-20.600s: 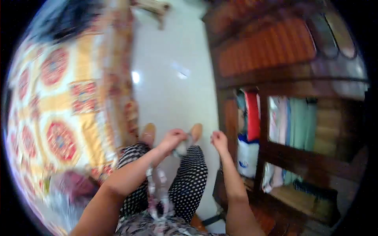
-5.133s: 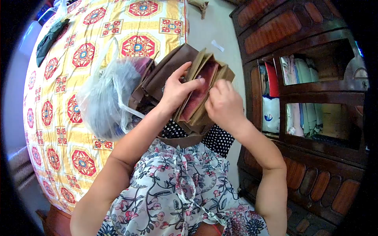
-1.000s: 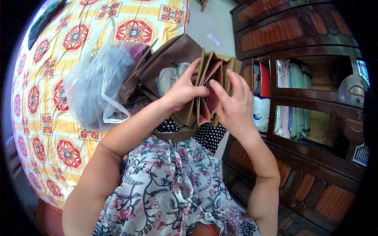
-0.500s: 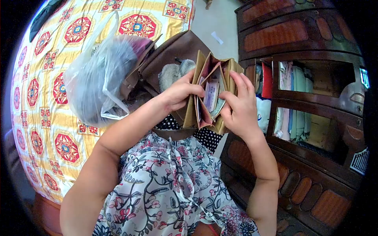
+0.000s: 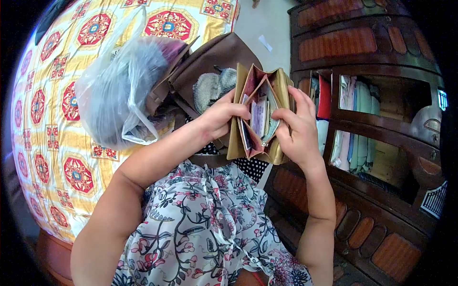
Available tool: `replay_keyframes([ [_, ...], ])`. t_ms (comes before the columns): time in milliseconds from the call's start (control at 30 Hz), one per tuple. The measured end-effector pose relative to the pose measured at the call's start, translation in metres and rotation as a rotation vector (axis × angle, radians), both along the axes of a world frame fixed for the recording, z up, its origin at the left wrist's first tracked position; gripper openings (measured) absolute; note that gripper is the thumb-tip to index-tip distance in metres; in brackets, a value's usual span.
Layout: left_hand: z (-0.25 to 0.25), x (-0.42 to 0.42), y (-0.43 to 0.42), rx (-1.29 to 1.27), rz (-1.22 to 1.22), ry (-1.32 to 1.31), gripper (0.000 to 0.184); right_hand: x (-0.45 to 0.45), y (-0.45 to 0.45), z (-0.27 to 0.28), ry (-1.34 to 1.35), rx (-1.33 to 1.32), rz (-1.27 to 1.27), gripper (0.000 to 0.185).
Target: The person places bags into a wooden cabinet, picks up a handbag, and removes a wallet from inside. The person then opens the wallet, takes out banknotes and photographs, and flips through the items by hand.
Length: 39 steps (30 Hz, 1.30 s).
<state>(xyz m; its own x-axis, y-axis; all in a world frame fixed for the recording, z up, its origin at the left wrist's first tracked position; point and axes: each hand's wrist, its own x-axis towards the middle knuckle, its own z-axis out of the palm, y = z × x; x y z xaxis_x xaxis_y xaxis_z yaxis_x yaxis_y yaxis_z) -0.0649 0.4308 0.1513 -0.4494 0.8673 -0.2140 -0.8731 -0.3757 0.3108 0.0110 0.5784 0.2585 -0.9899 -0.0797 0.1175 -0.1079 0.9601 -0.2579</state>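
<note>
A tan wallet (image 5: 281, 112) with pink-lined compartments is spread wide above my lap, and purple notes (image 5: 259, 116) show in its middle. My left hand (image 5: 224, 114) grips the wallet's left side, thumb inside the edge. On its right side my right hand (image 5: 298, 126) holds the other flap, with thumb and fingertips at the inner rim. Behind the wallet lies a brown bag (image 5: 210, 57), and a fluffy grey item (image 5: 206, 89) rests on it. A clear plastic bag (image 5: 112, 90) with dark and purple contents sits left of the brown bag.
A bed with a yellow and red patterned cover (image 5: 76, 133) spans the left. To the right stands a dark wooden cabinet (image 5: 343, 45) with folded clothes (image 5: 365, 100) on its shelves. A white paper slip (image 5: 265, 43) lies on the pale floor (image 5: 257, 24).
The wallet has been spread wider between my hands, and the notes inside have come into view. My right hand has moved slightly right with its flap.
</note>
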Motion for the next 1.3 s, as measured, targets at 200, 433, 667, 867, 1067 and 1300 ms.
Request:
replay_keyframes([
  [200, 0.006, 0.007, 0.003, -0.122, 0.164, 0.076, 0.072, 0.002, 0.004, -0.016, -0.059, 0.057, -0.107, 0.019],
  [433, -0.001, 0.011, 0.007, -0.212, 0.286, 0.209, 0.084, -0.005, -0.021, -0.040, -0.104, 0.087, -0.232, 0.031],
  [667, -0.007, 0.013, 0.008, -0.290, 0.417, 0.321, 0.086, -0.008, -0.037, -0.054, -0.078, -0.002, -0.333, 0.037],
  [867, 0.000, 0.022, 0.008, -0.378, 0.622, 0.655, 0.085, -0.005, -0.039, -0.064, 0.158, 0.004, -0.242, 0.035],
  [1067, 0.005, 0.023, 0.006, -0.618, 0.723, 1.150, 0.083, 0.005, -0.036, -0.074, 0.253, -0.244, -0.237, 0.045],
  [1300, -0.003, 0.017, 0.018, -0.477, 0.651, 0.709, 0.077, 0.013, -0.033, -0.082, 0.270, -0.224, -0.333, 0.045],
])
